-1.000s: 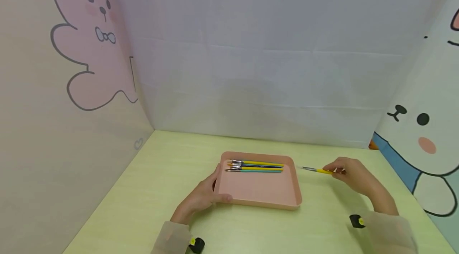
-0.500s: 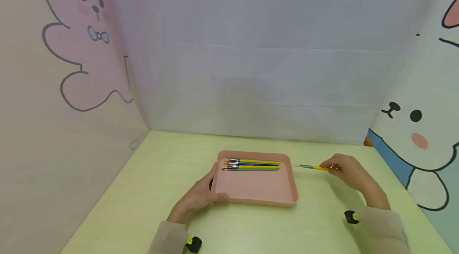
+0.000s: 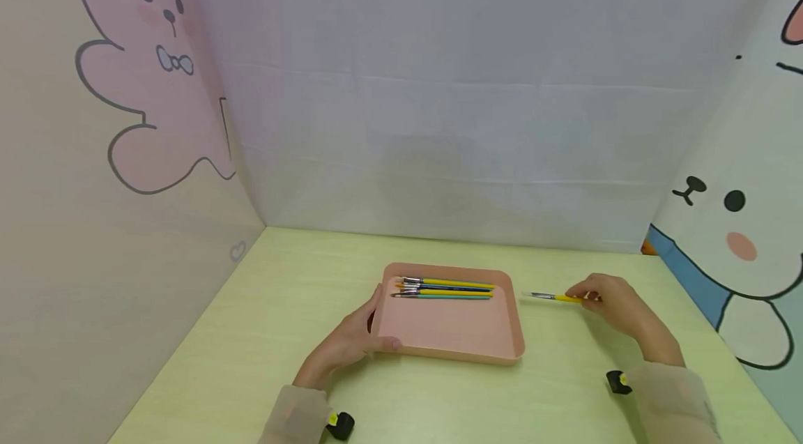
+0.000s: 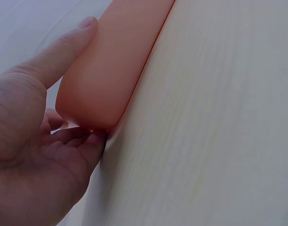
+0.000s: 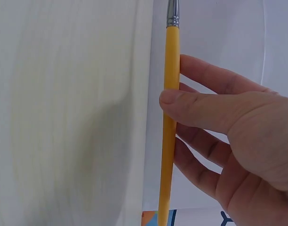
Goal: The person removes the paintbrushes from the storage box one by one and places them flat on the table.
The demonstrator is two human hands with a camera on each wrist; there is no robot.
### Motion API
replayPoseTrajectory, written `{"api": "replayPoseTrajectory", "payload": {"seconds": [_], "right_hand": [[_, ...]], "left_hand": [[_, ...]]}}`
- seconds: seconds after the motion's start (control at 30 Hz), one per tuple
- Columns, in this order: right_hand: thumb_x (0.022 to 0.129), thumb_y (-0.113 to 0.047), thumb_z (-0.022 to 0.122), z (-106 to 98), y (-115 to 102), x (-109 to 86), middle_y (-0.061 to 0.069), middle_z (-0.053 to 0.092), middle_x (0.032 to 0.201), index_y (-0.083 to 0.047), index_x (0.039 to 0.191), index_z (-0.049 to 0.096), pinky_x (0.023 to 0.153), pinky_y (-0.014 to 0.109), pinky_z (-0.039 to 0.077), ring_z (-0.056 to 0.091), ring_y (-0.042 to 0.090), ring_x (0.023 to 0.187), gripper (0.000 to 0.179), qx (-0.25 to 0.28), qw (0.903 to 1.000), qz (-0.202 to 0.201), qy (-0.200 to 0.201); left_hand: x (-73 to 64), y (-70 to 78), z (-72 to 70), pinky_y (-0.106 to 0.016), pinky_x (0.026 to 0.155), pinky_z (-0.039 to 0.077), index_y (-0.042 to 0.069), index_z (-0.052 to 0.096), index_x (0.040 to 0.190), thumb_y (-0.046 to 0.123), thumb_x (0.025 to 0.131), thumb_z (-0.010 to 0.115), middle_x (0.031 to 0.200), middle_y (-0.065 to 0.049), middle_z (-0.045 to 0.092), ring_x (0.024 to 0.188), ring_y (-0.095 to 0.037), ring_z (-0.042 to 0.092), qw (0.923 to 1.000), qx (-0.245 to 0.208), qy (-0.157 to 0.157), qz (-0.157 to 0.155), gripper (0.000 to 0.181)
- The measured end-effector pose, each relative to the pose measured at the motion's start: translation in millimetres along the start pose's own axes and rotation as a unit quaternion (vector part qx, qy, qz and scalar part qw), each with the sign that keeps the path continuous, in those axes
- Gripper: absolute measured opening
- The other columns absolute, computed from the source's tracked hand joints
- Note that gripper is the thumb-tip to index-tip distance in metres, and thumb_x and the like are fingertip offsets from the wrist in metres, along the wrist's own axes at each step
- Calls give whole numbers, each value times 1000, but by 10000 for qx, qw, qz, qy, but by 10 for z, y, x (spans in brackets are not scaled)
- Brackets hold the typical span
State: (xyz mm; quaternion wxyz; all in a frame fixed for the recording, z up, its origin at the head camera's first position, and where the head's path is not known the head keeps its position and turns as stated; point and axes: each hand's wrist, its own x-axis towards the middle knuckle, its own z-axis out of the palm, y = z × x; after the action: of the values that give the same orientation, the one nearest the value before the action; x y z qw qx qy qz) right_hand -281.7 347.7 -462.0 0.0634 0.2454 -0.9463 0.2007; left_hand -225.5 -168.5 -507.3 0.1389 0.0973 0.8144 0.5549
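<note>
My left hand (image 3: 347, 339) grips the near left corner of a shallow pink tray (image 3: 448, 332). In the left wrist view the thumb lies along the tray's outer wall (image 4: 113, 61), while the fingers bend in at its corner, low by the tabletop. To the right of the tray, my right hand (image 3: 617, 304) pinches a paintbrush (image 5: 170, 61) with a yellow handle between thumb and fingers. The brush is nearly level, its bristles pointing left at the tray's right side. Several paintbrushes (image 3: 445, 288) with yellow, blue and green handles lie side by side along the tray's far half, bristles to the left.
The pale yellow table (image 3: 314, 270) meets a white cloth backdrop (image 3: 452, 151) at its far edge. Side panels stand left and right, one with a pink cartoon animal (image 3: 163, 95), the other with a white one (image 3: 740, 249).
The head view has shifted slightly. My right hand keeps hold of the paintbrush and has moved only a little toward me since half a second ago; the tray and left hand stay put.
</note>
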Motion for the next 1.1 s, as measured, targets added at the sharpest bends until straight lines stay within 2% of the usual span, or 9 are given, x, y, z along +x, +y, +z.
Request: {"api": "replayPoseTrajectory", "payload": {"seconds": [0.4,0.67,0.9,1.1], "right_hand": [[82,16,79,87,117,-6,-3,73,89,-8,102,84,68,33,55,64,13,77,32,-174,9995,-249,18],[84,14,79,112,116,9,-1,74,91,-8,103,84,69,32,55,64,14,78,29,-36,9999,-99,-71],[87,11,78,97,88,-7,0,73,94,-6,107,82,71,32,56,65,16,80,26,217,9990,93,-385],[88,11,77,97,94,3,1,73,95,-5,108,82,72,33,57,65,18,82,26,265,9986,139,-444]], "left_hand": [[-31,36,28,-62,126,22,22,3,173,35,84,93,178,-10,14,158,-34,26,10000,-18,-20,-19,126],[-28,31,20,-61,126,22,22,2,173,34,84,93,178,-10,13,158,-33,26,10000,-22,-40,3,128],[-14,25,4,-60,126,22,22,3,173,35,83,94,178,-9,14,158,-32,27,10000,50,3,-19,128],[-5,20,-5,-60,126,23,21,3,173,36,84,93,177,-8,16,157,-32,28,9999,104,23,-32,128]]}}
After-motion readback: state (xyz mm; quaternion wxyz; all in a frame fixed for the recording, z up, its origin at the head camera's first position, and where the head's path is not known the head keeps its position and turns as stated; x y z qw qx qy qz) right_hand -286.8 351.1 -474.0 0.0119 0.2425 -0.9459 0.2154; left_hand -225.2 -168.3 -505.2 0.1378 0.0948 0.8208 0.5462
